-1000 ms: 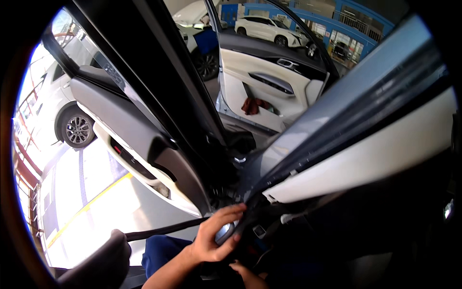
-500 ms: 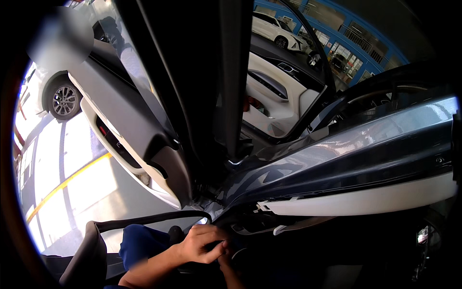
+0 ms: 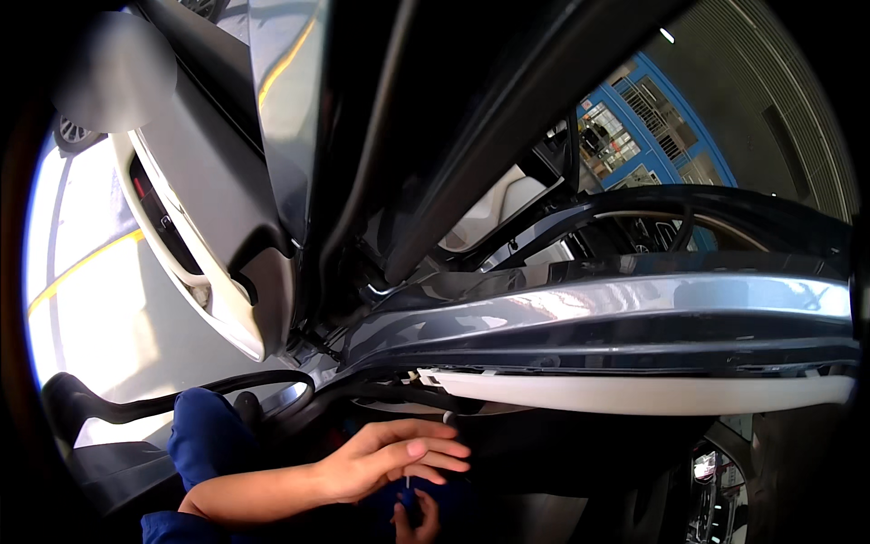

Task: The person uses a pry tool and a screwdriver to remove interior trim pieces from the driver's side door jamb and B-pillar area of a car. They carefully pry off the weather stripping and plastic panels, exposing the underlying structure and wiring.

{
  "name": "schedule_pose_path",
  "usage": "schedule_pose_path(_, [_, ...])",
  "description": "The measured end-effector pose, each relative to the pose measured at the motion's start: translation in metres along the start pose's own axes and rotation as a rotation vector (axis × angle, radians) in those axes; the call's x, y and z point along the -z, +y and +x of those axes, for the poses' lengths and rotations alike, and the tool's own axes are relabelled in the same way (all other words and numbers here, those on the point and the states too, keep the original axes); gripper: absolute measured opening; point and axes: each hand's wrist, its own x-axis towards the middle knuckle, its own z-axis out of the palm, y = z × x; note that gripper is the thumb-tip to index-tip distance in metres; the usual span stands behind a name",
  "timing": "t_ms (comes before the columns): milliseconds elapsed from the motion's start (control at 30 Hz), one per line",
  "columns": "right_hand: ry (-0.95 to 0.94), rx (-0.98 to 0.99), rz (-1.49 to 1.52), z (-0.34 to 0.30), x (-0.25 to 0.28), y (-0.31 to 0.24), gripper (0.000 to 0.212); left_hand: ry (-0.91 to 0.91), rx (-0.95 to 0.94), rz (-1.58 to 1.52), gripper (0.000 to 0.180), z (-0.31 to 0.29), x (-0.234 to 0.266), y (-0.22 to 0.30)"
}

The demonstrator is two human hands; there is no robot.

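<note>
My left hand [image 3: 390, 461] reaches in from the lower left, its fingers stretched out and slightly apart, with nothing gripped in them. Just below it is my right hand [image 3: 415, 521], partly in shadow, with thumb and finger closed together. A thin pale shaft [image 3: 408, 481] stands up between the two hands, above the right fingertips; its lower part blends into dark blue cloth, so I cannot make out what it belongs to. Beyond my hands a long off-white trim strip [image 3: 634, 392] runs along the edge of a glossy dark grey car body panel [image 3: 580, 304].
On the left hangs an open car door with a grey and cream inner panel [image 3: 204, 172]. A black rubber seal [image 3: 208, 385] curves near my blue-clad knee [image 3: 210, 433]. A dark pillar [image 3: 489, 127] slants across the middle. A blue-framed building front [image 3: 648, 118] shows behind.
My left hand has opened from curled fingers and come apart from my right hand, which is now lower. The view has turned, so the door and panel sit further left.
</note>
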Motion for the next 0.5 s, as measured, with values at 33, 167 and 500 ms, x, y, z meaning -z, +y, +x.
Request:
schedule_pose_path(33, [-0.014, -0.166, 0.068, -0.006, 0.02, -0.02, 0.047, -0.011, 0.068, -0.223, 0.047, 0.011, -0.013, 0.003])
schedule_pose_path(167, [0.135, 0.045, -0.098, 0.003, 0.074, -0.072, 0.059, 0.124, 0.267, -0.532, 0.081, 0.042, -0.051, 0.009])
schedule_pose_path(500, [0.195, 0.49, -0.246, 0.044, 0.107, -0.154, 0.047, 0.148, 0.071, -0.691, 0.075, 0.056, -0.078, 0.018])
